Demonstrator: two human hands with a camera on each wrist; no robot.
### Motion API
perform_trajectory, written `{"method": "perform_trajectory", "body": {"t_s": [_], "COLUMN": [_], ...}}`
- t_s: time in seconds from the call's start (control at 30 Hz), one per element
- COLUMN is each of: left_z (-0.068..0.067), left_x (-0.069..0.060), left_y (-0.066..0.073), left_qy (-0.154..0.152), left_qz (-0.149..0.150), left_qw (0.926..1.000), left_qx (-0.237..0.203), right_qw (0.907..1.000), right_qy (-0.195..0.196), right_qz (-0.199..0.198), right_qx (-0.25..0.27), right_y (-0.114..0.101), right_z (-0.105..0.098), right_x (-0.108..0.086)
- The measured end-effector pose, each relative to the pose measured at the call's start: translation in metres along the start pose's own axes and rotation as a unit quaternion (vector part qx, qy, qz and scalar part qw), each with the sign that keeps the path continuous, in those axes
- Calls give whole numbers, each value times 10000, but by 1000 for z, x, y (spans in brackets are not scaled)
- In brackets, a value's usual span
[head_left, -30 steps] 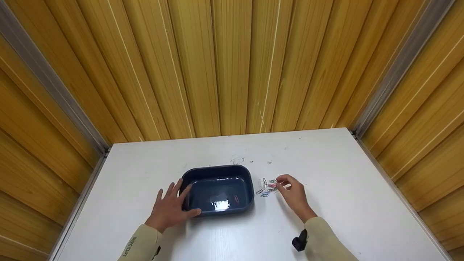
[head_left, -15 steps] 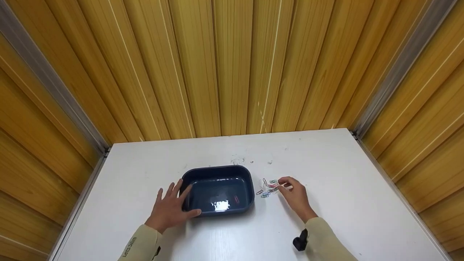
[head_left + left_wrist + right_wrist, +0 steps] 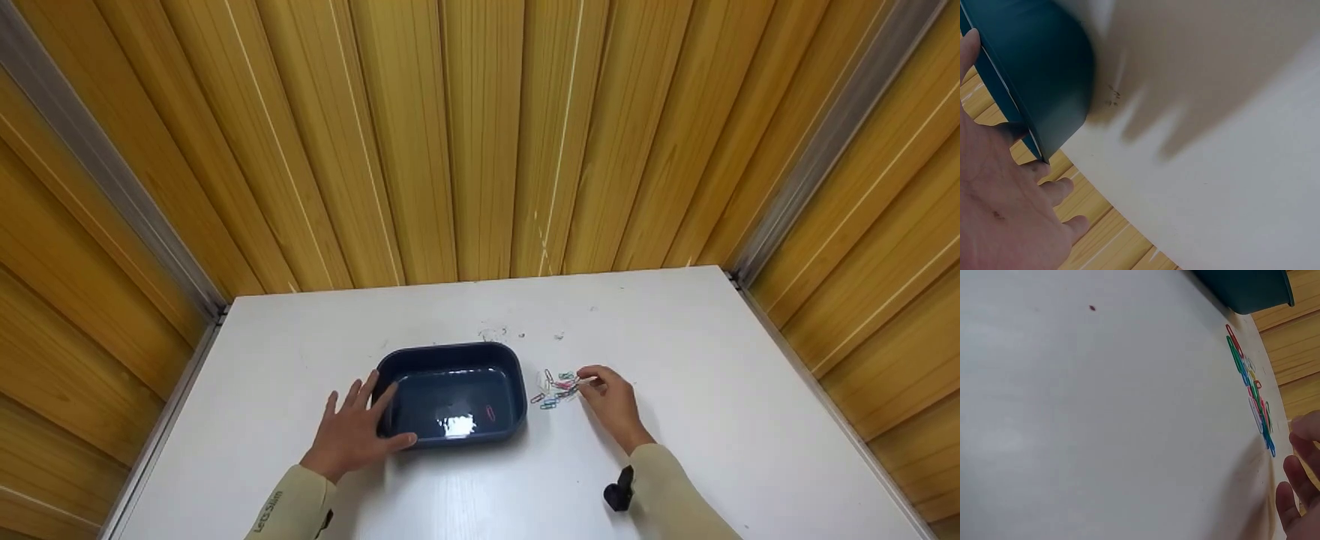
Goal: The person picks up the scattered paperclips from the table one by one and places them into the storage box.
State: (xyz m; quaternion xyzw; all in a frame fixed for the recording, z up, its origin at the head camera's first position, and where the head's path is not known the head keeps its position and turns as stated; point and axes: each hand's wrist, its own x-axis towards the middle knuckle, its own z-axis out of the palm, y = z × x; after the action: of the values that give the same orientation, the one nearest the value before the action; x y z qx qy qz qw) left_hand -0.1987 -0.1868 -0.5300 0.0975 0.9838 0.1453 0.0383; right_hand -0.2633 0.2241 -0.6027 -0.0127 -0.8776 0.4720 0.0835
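My left hand spreads its fingers against the left side of a dark blue rectangular bin. Its thumb lies along the near rim, and the left wrist view shows the palm beside the bin wall. Inside the bin lies one red paper clip. Just right of the bin is a loose group of coloured paper clips. My right hand has thumb and index fingertips close together at the group's right edge; whether a clip is between them is too small to tell. In the right wrist view its fingers are bent beside the clips.
The white table bears small dark marks behind the bin. Wood-patterned panels enclose its back and sides. A black device is strapped at the right sleeve.
My right hand has drawn slightly to the right at the edge of the clips, its fingertips still close together. The left hand and the bin stay where they were.
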Motion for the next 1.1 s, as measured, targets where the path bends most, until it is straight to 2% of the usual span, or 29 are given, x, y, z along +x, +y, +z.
{"method": "perform_trajectory", "body": {"t_s": [0.37,0.77,1.1], "left_z": [1,2,4], "left_x": [2,3,5], "left_y": [-2,-2,-2], "left_qy": [-75,-81,-119], "left_qz": [-65,-75,-159], "left_qw": [9999,9999,9998], "left_qx": [20,-5,10], "right_qw": [9996,9984,9979], "right_qy": [-184,-423,-384], "right_qz": [-125,-89,-120], "right_qx": [-147,-361,-499], "right_y": [7,9,9], "right_z": [-1,-2,-2], "right_x": [10,22,24]}}
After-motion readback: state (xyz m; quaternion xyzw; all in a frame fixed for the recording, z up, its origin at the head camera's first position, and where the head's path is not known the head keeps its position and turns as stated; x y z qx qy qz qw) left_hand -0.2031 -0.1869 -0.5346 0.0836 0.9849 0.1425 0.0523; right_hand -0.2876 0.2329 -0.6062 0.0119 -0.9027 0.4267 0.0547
